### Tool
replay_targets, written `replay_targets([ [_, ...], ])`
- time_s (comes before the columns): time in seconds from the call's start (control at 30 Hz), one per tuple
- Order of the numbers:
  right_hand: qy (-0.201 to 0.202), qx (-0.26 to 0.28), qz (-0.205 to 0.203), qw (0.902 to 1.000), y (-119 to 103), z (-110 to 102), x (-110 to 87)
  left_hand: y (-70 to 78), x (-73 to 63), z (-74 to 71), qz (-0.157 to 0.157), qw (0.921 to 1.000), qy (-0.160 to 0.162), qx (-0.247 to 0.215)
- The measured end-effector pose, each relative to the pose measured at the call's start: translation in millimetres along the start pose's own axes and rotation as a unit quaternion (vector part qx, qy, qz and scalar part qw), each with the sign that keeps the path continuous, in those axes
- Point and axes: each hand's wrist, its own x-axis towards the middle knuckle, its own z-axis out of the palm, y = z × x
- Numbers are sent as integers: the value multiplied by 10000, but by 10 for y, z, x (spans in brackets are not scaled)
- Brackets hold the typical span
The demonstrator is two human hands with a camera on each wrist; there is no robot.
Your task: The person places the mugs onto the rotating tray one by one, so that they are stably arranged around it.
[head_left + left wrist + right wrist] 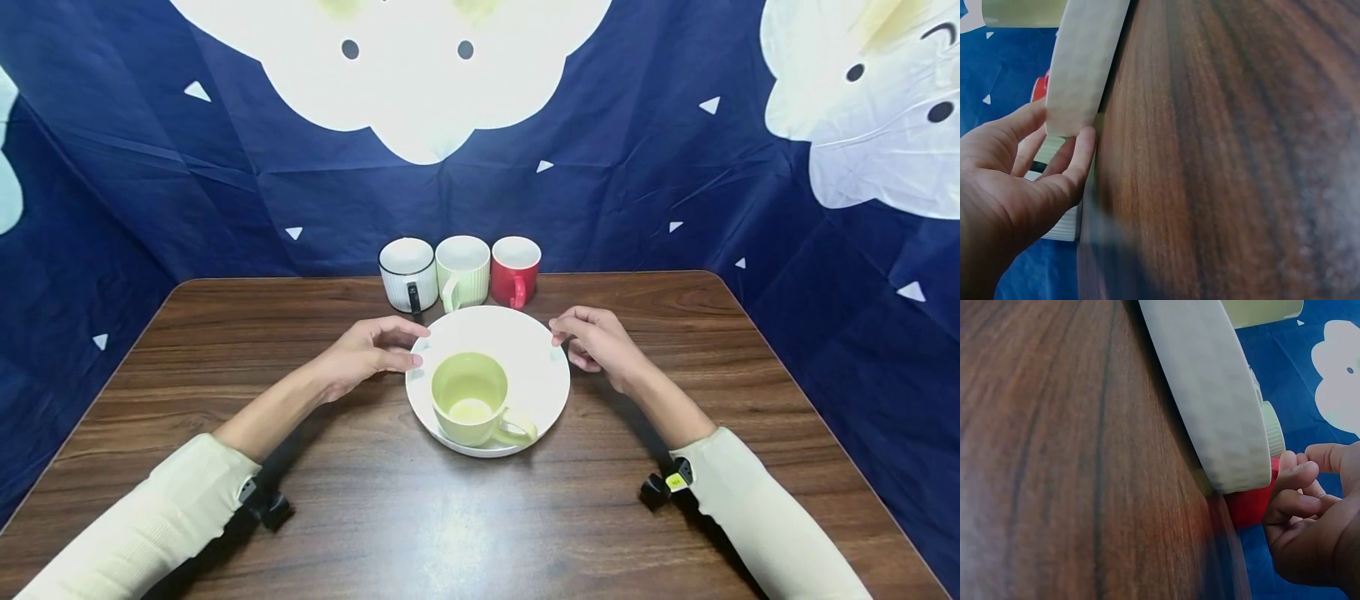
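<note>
Sitting midway between the side edges of the counter [585, 533], the white plate [491, 329] bearing a green cup [469, 400] looks stiff, smooth and breakable; hold it level by opposite rims. Left hand [367, 352]: thumb and fingers apart at the rim; right hand [600, 342]: loosely curled beside it, apparently empty.

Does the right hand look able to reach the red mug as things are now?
Probably yes: the right hand is at the edge of the white plate, near the red mug, whose right side looks free; the ribbed green mug stands on its left.
</note>
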Motion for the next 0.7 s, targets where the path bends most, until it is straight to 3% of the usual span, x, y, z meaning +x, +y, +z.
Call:
replay_targets([
  [0.7,17,-69,-17,10000,-26,-7,122,32,96,25,9,9988,480,46],
])
